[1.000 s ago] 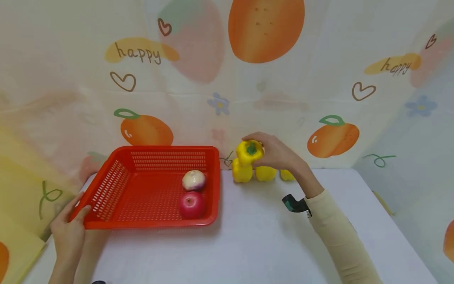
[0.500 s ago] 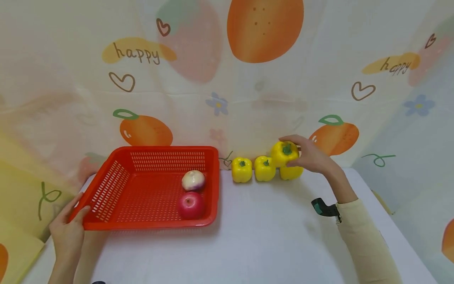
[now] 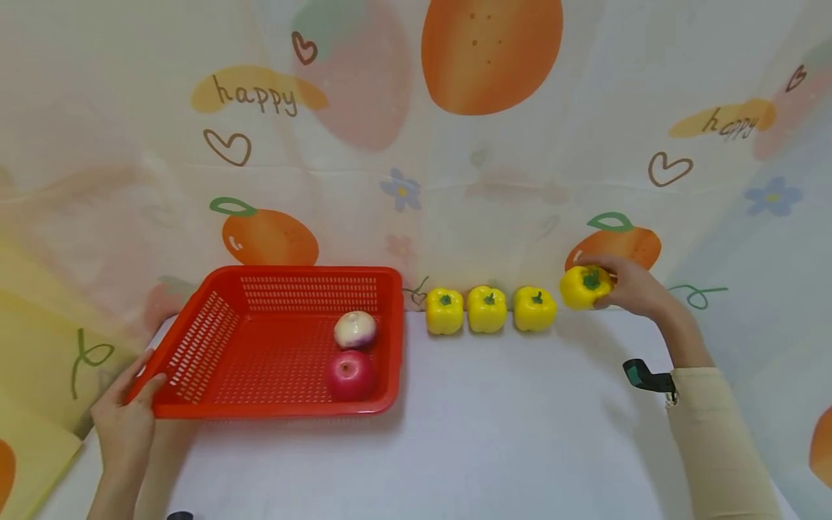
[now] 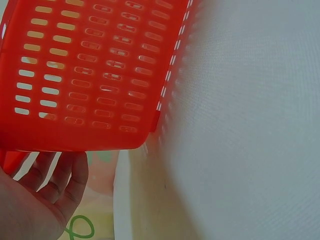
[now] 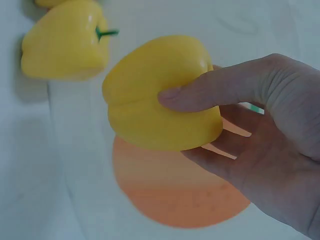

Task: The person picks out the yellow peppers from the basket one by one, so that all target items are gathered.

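Observation:
My right hand (image 3: 630,287) grips a yellow bell pepper (image 3: 583,288) with a green stem, thumb on one side and fingers behind it, as the right wrist view shows. It is to the right of a row of three more yellow bell peppers (image 3: 535,309) along the back of the table. My left hand (image 3: 126,419) holds the near left corner of a red plastic basket (image 3: 279,412), its thumb over the rim. In the basket's right part lie a white and purple turnip (image 3: 354,330) and, nearer me, a dark pink apple-like fruit (image 3: 351,375).
The white table (image 3: 468,433) runs back to a hanging cloth (image 3: 507,188) printed with fruit and hearts, close behind the peppers. A dark wrist camera mount (image 3: 646,376) juts from my right sleeve (image 3: 715,433).
My right hand has carried its bell pepper rightward, from over the leftmost pepper in the row to beyond the rightmost one. My left hand and the basket stay in place.

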The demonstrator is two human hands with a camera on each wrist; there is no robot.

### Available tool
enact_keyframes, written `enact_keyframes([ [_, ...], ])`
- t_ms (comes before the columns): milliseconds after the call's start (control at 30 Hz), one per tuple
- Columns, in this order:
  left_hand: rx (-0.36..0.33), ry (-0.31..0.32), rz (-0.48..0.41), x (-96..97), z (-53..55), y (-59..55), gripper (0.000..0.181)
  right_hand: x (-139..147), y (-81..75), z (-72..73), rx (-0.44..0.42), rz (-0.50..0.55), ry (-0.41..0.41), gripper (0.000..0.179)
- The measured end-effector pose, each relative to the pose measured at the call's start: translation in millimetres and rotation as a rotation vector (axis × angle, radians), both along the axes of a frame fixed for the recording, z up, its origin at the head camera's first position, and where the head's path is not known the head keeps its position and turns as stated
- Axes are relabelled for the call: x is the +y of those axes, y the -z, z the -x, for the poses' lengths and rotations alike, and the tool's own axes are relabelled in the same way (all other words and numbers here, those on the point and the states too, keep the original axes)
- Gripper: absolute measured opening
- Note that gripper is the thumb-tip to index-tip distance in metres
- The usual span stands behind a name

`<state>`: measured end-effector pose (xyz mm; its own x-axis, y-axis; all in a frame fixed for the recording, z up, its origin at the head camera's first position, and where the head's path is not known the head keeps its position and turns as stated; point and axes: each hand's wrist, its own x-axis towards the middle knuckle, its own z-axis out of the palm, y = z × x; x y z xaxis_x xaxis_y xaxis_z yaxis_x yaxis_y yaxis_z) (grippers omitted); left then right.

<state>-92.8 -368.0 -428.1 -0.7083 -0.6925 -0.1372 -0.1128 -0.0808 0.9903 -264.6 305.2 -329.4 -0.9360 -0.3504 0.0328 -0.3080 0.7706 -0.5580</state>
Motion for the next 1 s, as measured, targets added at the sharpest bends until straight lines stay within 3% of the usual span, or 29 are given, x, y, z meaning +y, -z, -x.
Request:
enact_keyframes([
  [167, -0.005, -0.003, -0.003, 0.6, -0.6, -0.5, 0.045, 14.7, 21.0, 12.7, -0.066, -0.027, 0.016, 0.065],
  [433, -0.012, 0.000, -0.009, 2.0, -2.6, -0.7, 0.045, 20.8, 52.1, 24.6, -0.187, -0.049, -0.051, 0.060],
  [833, 0.004, 0.032, 0.010, 4.8, 1.6, -1.2, 0.044, 29.2, 66.2, 21.9, -0.261, 0.013, -0.031, 0.062],
  [900, -0.003, 0.057, 0.090, 2.0, 0.9, -1.0, 0.044, 27.3, 67.0, 21.8, -0.256, 0.003, -0.034, 0.063],
  [1000, -0.072, 0.141, 0.347, -7.5, -3.5, -2.4, 0.045, 22.2, 65.6, 20.7, -0.248, -0.023, -0.048, 0.067],
])
